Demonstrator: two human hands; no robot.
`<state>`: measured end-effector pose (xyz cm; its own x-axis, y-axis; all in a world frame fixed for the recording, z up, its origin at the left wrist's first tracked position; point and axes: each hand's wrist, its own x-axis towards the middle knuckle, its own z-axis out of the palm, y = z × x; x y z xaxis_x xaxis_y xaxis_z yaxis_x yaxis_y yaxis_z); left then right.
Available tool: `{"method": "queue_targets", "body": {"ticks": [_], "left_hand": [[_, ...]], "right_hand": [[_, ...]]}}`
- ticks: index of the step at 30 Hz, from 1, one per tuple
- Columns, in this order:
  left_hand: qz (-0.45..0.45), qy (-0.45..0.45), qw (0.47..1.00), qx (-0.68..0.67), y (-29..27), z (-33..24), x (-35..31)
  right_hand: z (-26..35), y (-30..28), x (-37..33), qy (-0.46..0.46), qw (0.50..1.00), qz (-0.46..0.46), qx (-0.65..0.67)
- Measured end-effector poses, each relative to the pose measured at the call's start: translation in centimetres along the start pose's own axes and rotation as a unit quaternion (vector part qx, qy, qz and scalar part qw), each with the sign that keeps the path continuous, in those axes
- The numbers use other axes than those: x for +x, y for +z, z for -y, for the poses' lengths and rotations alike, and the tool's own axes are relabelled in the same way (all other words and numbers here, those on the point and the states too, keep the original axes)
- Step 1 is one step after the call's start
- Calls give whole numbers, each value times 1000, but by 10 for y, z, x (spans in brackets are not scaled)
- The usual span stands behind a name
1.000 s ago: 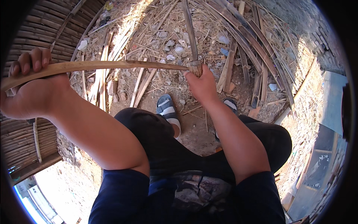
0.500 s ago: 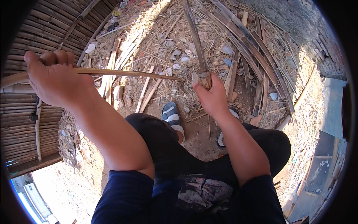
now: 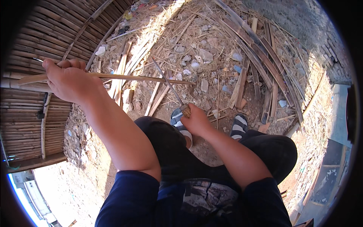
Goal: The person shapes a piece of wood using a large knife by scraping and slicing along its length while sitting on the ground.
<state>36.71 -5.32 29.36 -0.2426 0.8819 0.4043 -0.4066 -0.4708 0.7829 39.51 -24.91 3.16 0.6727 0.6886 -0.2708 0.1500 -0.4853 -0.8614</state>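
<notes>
My left hand (image 3: 70, 78) is closed round a long bamboo strip (image 3: 140, 78), held level at the left so its thin tip points right. The strip's short end sticks out past my hand on the left. In my right hand (image 3: 196, 122), closed on the wooden handle (image 3: 185, 110), is a machete (image 3: 172, 87). Its narrow blade slants up and left and crosses the strip near the tip. Whether blade and strip touch I cannot tell.
Dark split bamboo pieces (image 3: 261, 60) lie piled at the far right. Paler strips (image 3: 123, 72) lie left of the stones and straw. A bamboo-slat wall (image 3: 49, 34) stands on the left. My striped sandals (image 3: 239, 126) are below my hands.
My right hand has come down and left, turning the machete from upright to slanting left across the bamboo strip. My left hand stays closed on the strip, slightly lower and farther right.
</notes>
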Motion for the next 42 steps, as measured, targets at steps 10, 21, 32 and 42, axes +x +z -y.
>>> {"method": "queue_targets", "body": {"ticks": [10,21,32,42], "left_hand": [[100,-10,994,-43,-6,2,3],[134,-27,988,-65,-8,14,12],[151,-18,985,-81,-5,18,12],[174,-17,980,-97,-10,21,16]], "right_hand": [[41,-22,-16,-50,996,-25,75],[-15,12,2,14,998,-52,21],[-53,39,9,4,995,-93,-23],[10,-3,3,-48,991,-56,108]]}}
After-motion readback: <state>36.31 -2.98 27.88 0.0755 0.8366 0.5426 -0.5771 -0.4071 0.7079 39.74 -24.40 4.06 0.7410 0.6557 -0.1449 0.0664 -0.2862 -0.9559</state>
